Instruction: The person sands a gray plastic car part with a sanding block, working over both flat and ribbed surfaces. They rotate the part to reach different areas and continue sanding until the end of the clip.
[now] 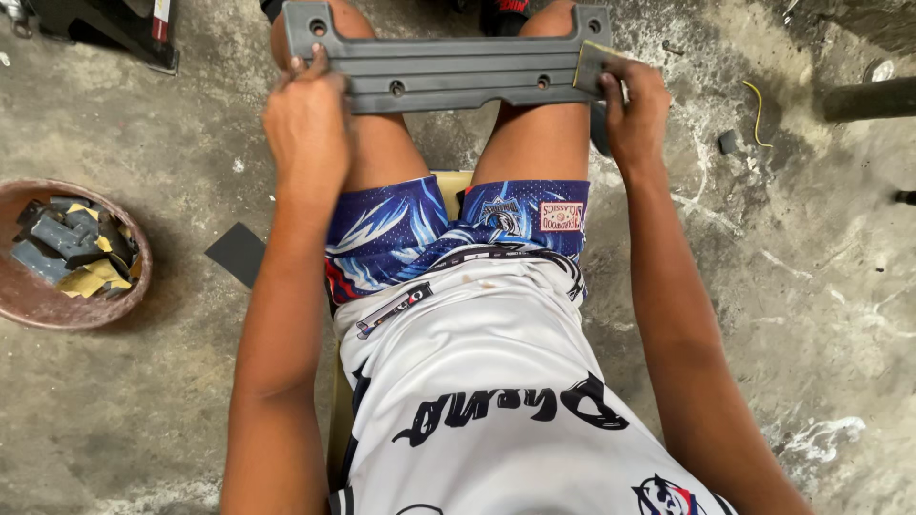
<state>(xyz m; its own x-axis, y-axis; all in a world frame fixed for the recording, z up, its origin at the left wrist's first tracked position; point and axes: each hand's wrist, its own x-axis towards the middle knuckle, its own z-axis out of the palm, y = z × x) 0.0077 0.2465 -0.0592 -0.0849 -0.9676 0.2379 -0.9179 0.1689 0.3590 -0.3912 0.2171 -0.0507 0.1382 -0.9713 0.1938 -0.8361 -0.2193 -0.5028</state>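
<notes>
A long grey plastic panel (448, 69) with several bolt holes lies across my knees. My left hand (307, 124) grips its left end, thumb on the top face. My right hand (634, 110) presses a small folded piece of sandpaper (592, 65) against the panel's right end. I am seated on a low yellow stool (448, 181), legs apart.
A round rusty bowl (38, 305) at the left holds several grey sandpaper scraps and a yellow piece. A dark sandpaper sheet (238, 253) lies on the concrete floor by my left thigh. A dark pipe (868, 98) sits at the far right, a black stand (105, 29) at top left.
</notes>
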